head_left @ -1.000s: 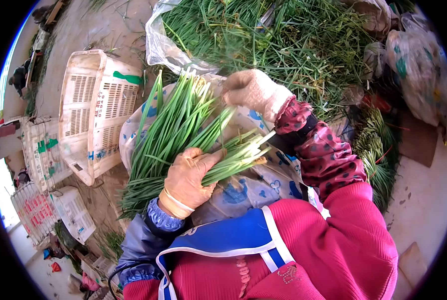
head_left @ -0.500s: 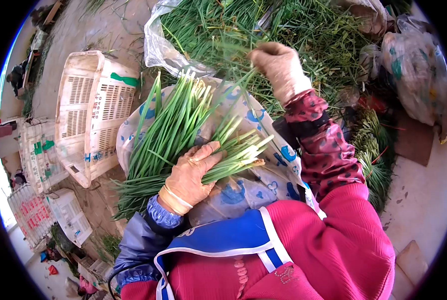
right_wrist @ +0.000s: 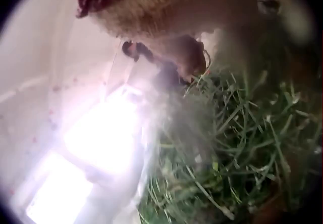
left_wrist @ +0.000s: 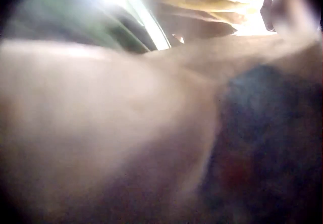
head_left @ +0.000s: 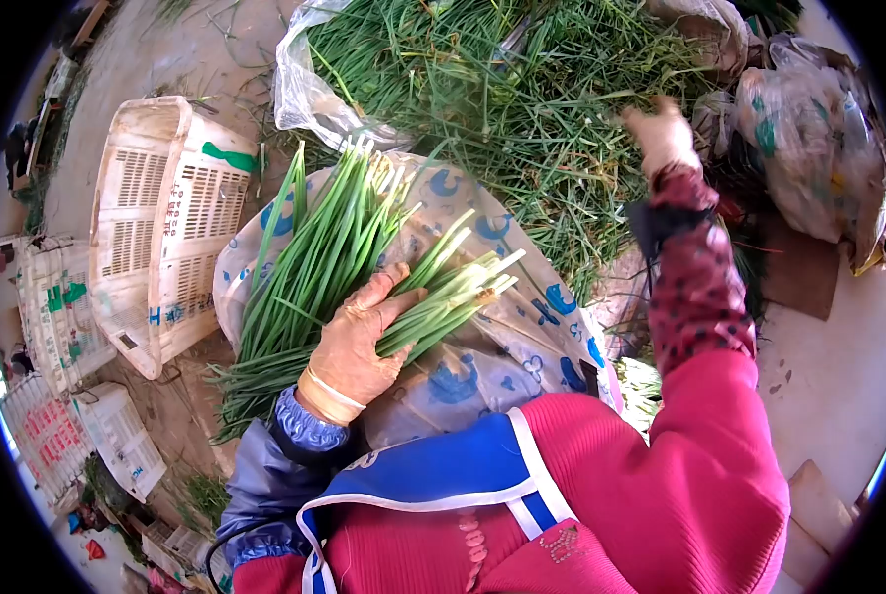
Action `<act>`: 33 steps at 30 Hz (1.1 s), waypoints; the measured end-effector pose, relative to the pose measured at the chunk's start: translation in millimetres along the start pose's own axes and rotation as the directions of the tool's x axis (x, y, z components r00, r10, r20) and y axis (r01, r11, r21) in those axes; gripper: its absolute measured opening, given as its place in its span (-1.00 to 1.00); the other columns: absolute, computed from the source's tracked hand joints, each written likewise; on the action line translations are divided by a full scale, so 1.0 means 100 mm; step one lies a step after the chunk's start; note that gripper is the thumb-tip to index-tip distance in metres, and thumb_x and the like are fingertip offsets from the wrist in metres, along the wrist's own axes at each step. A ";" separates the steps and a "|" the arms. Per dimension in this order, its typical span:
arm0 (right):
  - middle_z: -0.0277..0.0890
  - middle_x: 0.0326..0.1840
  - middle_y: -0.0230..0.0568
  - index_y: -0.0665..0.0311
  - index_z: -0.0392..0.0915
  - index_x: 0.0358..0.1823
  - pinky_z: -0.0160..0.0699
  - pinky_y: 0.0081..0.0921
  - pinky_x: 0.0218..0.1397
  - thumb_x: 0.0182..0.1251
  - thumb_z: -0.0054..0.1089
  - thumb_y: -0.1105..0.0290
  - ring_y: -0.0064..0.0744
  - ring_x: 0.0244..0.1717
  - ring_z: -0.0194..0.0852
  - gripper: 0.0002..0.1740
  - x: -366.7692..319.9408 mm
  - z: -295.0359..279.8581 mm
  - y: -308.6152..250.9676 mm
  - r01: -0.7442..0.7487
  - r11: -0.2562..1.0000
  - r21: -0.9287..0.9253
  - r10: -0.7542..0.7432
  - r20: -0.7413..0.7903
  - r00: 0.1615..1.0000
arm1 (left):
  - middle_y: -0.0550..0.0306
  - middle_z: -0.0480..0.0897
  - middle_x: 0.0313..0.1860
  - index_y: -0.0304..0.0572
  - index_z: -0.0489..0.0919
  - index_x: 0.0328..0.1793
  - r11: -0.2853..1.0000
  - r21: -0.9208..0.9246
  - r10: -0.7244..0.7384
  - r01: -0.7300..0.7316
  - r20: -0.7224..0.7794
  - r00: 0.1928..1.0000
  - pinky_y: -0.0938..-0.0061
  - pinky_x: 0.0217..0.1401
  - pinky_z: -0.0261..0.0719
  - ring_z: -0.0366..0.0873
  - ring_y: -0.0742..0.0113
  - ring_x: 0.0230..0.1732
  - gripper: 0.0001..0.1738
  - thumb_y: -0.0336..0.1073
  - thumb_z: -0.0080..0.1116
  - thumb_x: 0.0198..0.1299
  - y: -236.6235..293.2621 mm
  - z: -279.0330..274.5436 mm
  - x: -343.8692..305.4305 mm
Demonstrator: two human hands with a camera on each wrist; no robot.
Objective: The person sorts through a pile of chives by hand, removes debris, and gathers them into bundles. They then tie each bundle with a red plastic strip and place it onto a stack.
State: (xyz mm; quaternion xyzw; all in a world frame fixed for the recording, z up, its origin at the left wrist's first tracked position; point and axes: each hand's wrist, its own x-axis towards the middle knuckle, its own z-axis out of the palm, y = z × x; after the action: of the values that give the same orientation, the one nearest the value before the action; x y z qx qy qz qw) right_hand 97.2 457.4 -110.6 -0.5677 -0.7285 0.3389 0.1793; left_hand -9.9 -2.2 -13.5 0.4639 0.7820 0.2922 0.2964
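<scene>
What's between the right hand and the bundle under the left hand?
Head view: between the right hand and the bundle lie the heap of loose green stalks and a strip of patterned cloth.

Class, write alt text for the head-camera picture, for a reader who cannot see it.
A person's gloved left hand lies on a bundle of green stalks, holding it down on a blue-patterned sheet over the lap, while the gloved right hand reaches out over a loose pile of greens ahead. White plastic crates lie on the ground to the left.
</scene>
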 end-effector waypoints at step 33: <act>0.67 -0.03 -0.25 0.39 0.58 0.19 0.57 -0.47 0.10 0.24 0.30 0.39 -0.46 -0.05 0.58 -0.53 -1.53 0.19 -1.03 0.034 0.954 0.299 -0.300 0.937 0.177 | 0.11 0.73 0.01 -0.34 0.67 0.06 0.486 -0.778 -0.352 0.397 0.241 0.904 0.52 0.19 0.51 0.60 0.44 -0.01 -0.70 -0.40 0.36 0.22 -0.07 -0.35 0.07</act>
State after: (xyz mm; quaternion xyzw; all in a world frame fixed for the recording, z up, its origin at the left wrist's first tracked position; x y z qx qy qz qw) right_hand 57.0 294.3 -33.3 -0.1181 -0.6937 0.6732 -0.2272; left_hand -42.1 -5.3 2.5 0.1013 0.6337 0.5341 0.5504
